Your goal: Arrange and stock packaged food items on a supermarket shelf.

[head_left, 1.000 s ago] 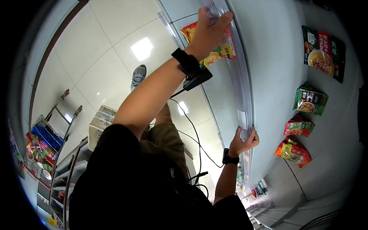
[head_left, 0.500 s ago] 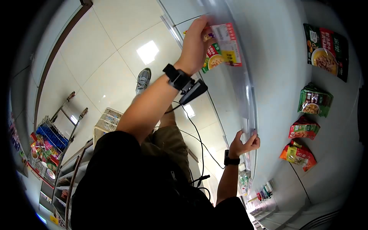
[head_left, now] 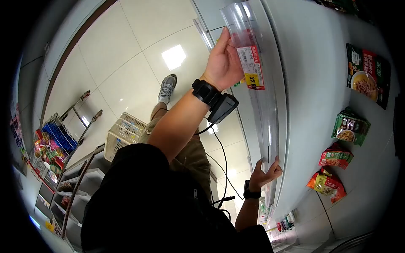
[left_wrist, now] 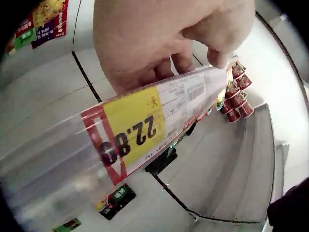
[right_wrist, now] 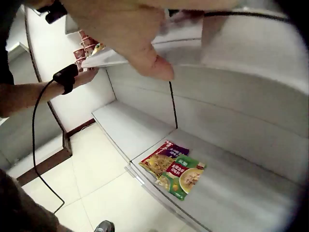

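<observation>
One clear plastic strip (head_left: 268, 116) bears a price label (head_left: 252, 67); beside the label our left hand (head_left: 222, 66) grips the strip, and well apart from the label our right hand (head_left: 260, 178) pinches it. We should move both grips together, limiting twist.

A: Price tag (head_left: 250, 67) colours?
B: It's showing red edging, white, a yellow block, black digits. Strip (head_left: 266, 122) is looking clear.
A: Large pouch (head_left: 368, 74)?
B: Mixing black and red. Green packet (head_left: 351, 127) is carrying white lettering; orange-red packet (head_left: 327, 185) is showing a yellow patch.
A: Clothes?
B: Sleeve (head_left: 135, 168) is reading black, shorts (head_left: 195, 160) khaki, shoe (head_left: 168, 85) grey.
A: Basket (head_left: 122, 134), floor (head_left: 141, 21)?
B: Basket's showing cream lattice; floor's showing cream, dark lines forming a grid.
</observation>
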The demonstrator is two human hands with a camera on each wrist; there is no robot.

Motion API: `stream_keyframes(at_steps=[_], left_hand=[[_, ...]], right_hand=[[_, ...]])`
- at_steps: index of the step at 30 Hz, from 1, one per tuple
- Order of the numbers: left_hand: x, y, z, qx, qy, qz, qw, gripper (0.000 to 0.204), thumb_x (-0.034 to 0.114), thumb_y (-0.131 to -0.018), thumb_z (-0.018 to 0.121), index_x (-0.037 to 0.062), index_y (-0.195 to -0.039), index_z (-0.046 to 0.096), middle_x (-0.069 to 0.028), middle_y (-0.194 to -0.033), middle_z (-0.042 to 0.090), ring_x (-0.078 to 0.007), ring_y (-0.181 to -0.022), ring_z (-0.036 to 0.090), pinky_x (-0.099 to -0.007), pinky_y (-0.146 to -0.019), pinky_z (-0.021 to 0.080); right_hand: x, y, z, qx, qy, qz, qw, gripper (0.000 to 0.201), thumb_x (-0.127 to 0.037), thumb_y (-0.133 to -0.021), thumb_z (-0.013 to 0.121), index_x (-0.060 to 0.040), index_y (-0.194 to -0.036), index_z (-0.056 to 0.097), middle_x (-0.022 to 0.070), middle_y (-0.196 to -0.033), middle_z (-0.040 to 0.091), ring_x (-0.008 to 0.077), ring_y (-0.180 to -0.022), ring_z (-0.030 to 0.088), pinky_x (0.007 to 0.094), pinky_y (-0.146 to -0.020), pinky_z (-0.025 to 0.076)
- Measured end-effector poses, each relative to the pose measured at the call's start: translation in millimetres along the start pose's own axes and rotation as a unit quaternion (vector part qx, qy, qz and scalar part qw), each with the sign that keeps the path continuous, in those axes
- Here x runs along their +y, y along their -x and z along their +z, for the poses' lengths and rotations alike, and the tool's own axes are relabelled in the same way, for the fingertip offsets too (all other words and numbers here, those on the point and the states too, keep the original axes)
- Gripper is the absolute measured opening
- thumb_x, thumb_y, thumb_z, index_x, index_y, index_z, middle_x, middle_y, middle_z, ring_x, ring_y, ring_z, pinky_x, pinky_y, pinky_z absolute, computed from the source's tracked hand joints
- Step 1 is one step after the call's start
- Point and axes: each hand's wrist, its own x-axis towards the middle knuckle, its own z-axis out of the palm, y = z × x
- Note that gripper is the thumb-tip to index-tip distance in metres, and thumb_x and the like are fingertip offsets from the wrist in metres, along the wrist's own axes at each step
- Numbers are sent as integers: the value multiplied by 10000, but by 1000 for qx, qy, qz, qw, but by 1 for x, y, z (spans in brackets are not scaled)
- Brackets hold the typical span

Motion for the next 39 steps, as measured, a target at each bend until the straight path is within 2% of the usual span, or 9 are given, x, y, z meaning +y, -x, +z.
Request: stream_keyframes(at_steps=[7, 13, 18, 23, 27, 29, 30, 34, 39], left_hand=[[-6, -24, -9, 5, -45, 14, 999, 579, 587, -878, 326, 182, -1280, 426, -57, -1219, 516, -231, -1142, 458, -526, -1002, 275], [-5, -31, -17, 16, -8, -9, 1000, 507, 530, -879, 412, 142, -1194, 499, -50, -1156, 555, -204, -1078, 493, -435, -999, 309], [-10, -46, -12, 16, -109, 20, 994, 313, 337, -923, 470, 78, -1087, 535, -39, -1058, 576, -183, -1000, 507, -401, -963, 346], [-8, -35, 9, 86, -159, 94, 979, 452, 411, -907, 468, 69, -1200, 435, -121, -1171, 485, -230, -1049, 479, -387, -920, 365], [-4, -12, 39, 125, -291, 156, 935, 665, 440, -831, 570, 19, -1259, 286, -142, -1196, 434, -251, -1043, 489, -408, -874, 426], [-6, -9, 47, 217, -502, 162, 821, 725, 273, -809, 642, 7, -1293, 173, -135, -1109, 483, -245, -1010, 516, -365, -781, 462], [-5, -14, 35, 209, -488, 160, 832, 758, 104, -772, 649, 4, -1305, 120, -127, -1018, 509, -220, -928, 538, -332, -701, 470], [6, -9, 33, 211, -331, 51, 918, 699, 7, -754, 554, 14, -1302, 120, -117, -973, 509, -197, -862, 529, -349, -685, 475], [7, 2, 12, 119, -214, -12, 969, 380, -45, -684, 444, -3, -1060, 414, -58, -824, 430, -168, -730, 471, -400, -700, 482]], right_hand=[[-7, -6, -8, 35, 14, 5, 999, 497, -6, -634, 703, -31, -1113, 570, 73, -850, 405, 231, -802, 420, 352, -695, 378], [-6, -14, -5, 123, 39, -42, 991, 280, 19, -622, 687, -25, -883, 598, 72, -768, 413, 213, -738, 424, 346, -607, 364], [-7, -17, -6, 98, 36, -30, 994, 415, -9, -617, 715, 9, -1011, 585, 87, -835, 456, 228, -817, 450, 355, -681, 412], [-9, -21, -4, 77, 25, 9, 997, 508, 21, -621, 702, 3, -1109, 561, 82, -845, 447, 224, -814, 440, 331, -699, 415], [-10, -18, -5, 69, 45, -34, 996, 538, 49, -625, 700, -44, -1139, 569, 67, -843, 423, 213, -786, 418, 327, -671, 395], [-13, -18, -3, 62, 52, -39, 996, 548, 54, -626, 700, -58, -1147, 571, 64, -843, 419, 209, -779, 411, 328, -659, 388], [-14, -19, -1, 63, 38, -56, 996, 556, 56, -620, 705, -60, -1148, 572, 61, -839, 417, 207, -775, 409, 326, -649, 383], [-13, -18, 6, 56, 41, -64, 996, 487, -11, -638, 716, -66, -1105, 592, 67, -899, 457, 219, -796, 431, 360, -677, 371], [-10, -5, 11, -24, 95, 23, 995, 527, -138, -653, 734, -70, -1138, 541, 77, -1070, 506, 262, -940, 467, 436, -803, 330]])
